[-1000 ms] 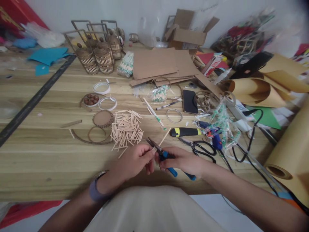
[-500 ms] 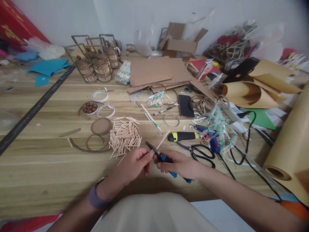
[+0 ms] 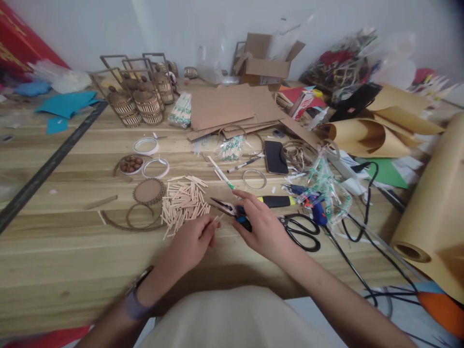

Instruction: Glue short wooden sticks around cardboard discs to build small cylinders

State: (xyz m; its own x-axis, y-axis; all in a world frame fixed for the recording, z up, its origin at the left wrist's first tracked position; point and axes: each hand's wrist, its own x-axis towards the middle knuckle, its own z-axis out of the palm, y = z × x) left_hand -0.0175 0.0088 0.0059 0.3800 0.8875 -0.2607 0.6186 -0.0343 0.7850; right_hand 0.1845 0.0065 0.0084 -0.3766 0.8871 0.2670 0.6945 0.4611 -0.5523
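My left hand is closed in a pinch, with the short end of a wooden stick showing at the fingertips. In my right hand are blue-handled pliers, their dark pointed jaws aimed left and slightly parted. Nothing shows between the jaws, which are apart from the left fingertips. Just beyond the left hand lies a loose heap of short wooden sticks. A round brown cardboard piece with a ridged edge touches the heap's left side. Black-handled scissors rest beside my right wrist.
A black-and-yellow handled tool, a blue glue gun and a phone are to the right. Tape rolls and a dish of brown beads lie left. Cardboard sheets and small woven lanterns stand behind.
The pliers have moved away from the left fingertips and turned flatter. The long stick that stuck out past them is gone from view. My left hand has shifted slightly left, toward the heap.
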